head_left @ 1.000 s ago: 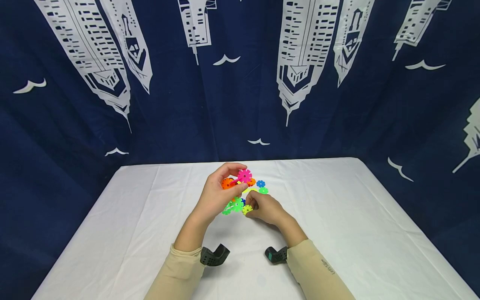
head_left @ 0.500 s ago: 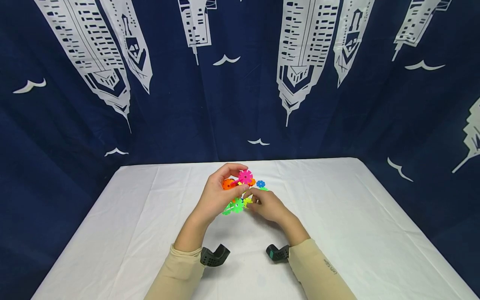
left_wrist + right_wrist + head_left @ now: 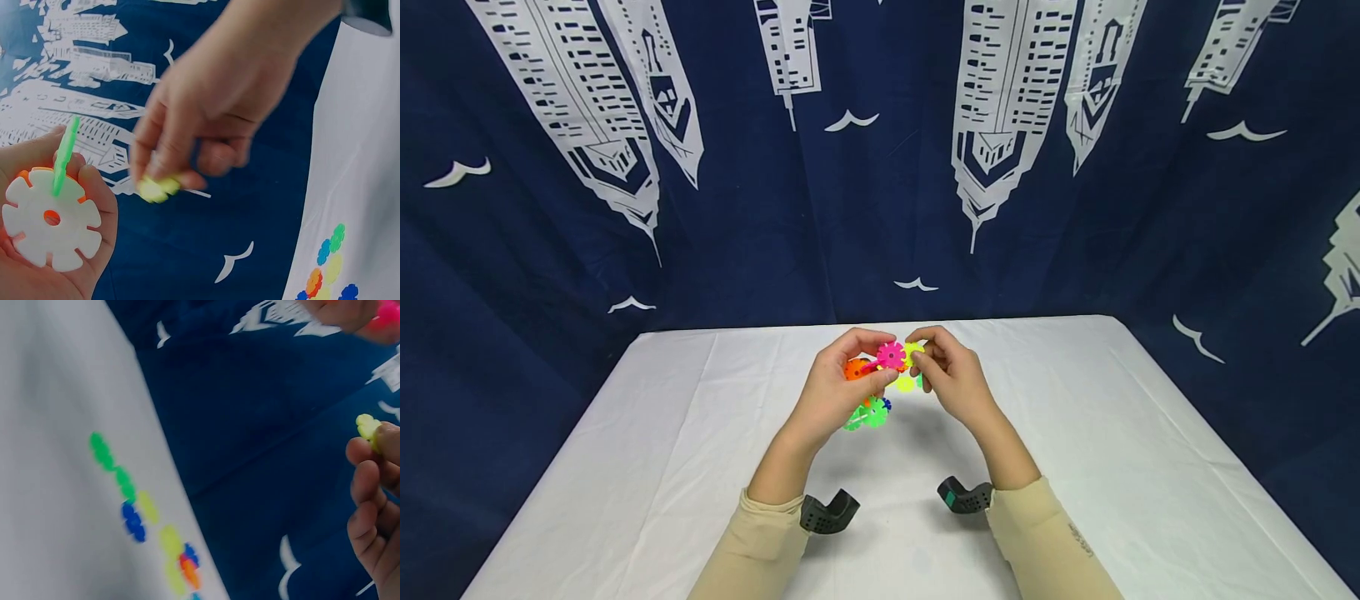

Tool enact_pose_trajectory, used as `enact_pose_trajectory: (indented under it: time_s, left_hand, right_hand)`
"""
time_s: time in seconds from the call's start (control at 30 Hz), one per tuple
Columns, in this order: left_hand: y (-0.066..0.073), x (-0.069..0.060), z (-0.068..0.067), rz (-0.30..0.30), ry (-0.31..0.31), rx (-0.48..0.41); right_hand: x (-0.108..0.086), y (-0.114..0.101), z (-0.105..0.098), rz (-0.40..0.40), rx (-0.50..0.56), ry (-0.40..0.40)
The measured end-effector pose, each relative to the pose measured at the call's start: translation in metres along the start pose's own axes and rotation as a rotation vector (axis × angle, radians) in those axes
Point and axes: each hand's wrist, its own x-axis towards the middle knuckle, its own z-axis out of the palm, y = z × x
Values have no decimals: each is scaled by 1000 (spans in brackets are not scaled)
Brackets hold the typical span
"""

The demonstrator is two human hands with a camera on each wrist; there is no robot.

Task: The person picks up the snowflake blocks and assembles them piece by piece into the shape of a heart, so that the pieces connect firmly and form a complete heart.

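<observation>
My left hand [image 3: 827,392] holds a cluster of joined, notched plastic snowflake discs above the table. A pink disc [image 3: 891,356] and an orange disc [image 3: 856,368] show in the head view. From the left wrist, a white disc [image 3: 37,219] faces the camera, with a green disc [image 3: 65,159] seen edge-on against it. Between thumb and fingers, my right hand [image 3: 958,375] pinches a yellow disc [image 3: 913,352] close beside the pink one. Whether those two touch is unclear. In the right wrist view the yellow disc [image 3: 367,427] pokes out past the fingertips.
Several loose discs lie on the white-covered table [image 3: 700,467] below the hands, among them a green disc [image 3: 875,412], a dark blue disc [image 3: 887,404] and a yellow one [image 3: 905,383]. A dark blue printed curtain [image 3: 850,208] hangs behind the table.
My right hand has picked up the yellow disc from the table and raised it up beside the pink disc. The left hand has stayed nearly still with its cluster.
</observation>
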Motion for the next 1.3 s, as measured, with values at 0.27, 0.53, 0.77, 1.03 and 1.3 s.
enact_pose_trajectory:
  time_s: [0.27, 0.53, 0.77, 1.03, 1.3]
  left_hand:
    - [0, 0, 1, -10, -8, 5]
    - [-2, -1, 1, -17, -12, 4]
    - [-1, -1, 0, -18, -34, -15]
    - [4, -4, 0, -14, -34, -61]
    - [7, -5, 1, -10, -27, -60]
  right_hand:
    - [-4, -26, -11, -133, 104, 89]
    - [-9, -41, -13, -201, 139, 95]
    - [-10, -44, -8, -234, 125, 108]
    - [-11, -43, 3, -319, 137, 203]
    - [-10, -44, 7, -425, 44, 278]
